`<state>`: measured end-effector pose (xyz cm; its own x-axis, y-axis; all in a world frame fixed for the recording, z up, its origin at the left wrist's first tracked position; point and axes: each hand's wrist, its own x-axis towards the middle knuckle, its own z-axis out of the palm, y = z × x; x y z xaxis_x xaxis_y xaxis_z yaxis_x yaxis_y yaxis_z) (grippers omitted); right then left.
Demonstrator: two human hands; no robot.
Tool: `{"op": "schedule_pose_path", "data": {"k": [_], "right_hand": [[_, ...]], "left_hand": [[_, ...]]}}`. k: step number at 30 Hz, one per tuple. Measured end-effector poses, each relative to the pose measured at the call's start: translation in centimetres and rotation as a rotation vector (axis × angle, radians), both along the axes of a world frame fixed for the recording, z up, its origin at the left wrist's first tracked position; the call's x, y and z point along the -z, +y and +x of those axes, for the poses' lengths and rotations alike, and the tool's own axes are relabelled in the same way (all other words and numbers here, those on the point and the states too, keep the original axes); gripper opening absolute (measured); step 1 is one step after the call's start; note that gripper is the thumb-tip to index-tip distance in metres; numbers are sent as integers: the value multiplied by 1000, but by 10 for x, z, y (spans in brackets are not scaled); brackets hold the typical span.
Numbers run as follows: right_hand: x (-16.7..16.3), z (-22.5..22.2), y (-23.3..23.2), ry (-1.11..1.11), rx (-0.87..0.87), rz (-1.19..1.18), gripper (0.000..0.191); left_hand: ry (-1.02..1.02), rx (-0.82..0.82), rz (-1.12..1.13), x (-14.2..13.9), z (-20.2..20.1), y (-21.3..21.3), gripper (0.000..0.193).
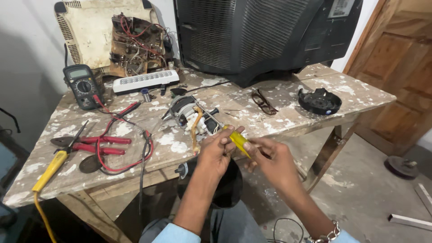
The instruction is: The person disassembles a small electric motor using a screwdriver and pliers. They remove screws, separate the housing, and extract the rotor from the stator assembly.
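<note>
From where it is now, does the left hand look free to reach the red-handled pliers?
Probably not at once: the left hand grips the yellow-handled screwdriver together with the right hand. The tabletop path to the red-handled pliers looks open apart from red leads.

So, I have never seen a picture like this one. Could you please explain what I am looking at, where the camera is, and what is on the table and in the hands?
There is one picture, taken by a camera worn on a person's head and looking down, so the two arms at the bottom are that person's own. No machine does the work, only bare hands.

The left hand and the right hand meet in front of the table edge, and together they hold a yellow-handled tool, probably a screwdriver.

Just behind the hands, on the paint-spattered wooden table, lies a small electric motor with wires. Further left are red-handled pliers, a yellow soldering iron and a multimeter with red leads. There are also eyeglasses, a round black part and, at the back, a large dark television.
</note>
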<state>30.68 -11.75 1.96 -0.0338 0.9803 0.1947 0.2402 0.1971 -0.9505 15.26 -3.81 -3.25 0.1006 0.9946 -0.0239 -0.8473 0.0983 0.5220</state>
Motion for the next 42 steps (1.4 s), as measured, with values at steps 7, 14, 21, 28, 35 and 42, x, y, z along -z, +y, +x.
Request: {"op": "schedule_pose_path", "data": {"k": [7, 14, 21, 28, 35, 42], "right_hand": [[4, -6, -12, -410, 206, 853, 35], [5, -7, 0, -274, 85, 283, 38], [4, -11, -10, -150, -47, 253, 54], [-3, -6, -8, -292, -26, 282, 34], [-1, -8, -7, -9, -128, 227, 37], [2, -6, -13, -585, 119, 857, 51]], "left_hand": [[42, -20, -18, -1, 1, 0, 26], [-21, -45, 16, -4, 5, -1, 27], [-21, -17, -52, -13, -2, -4, 31], [-26, -36, -33, -16, 2, -3, 26], [61, -40, -46, -17, -6, -1, 27], [88, -24, -34, -12, -6, 1, 30]]}}
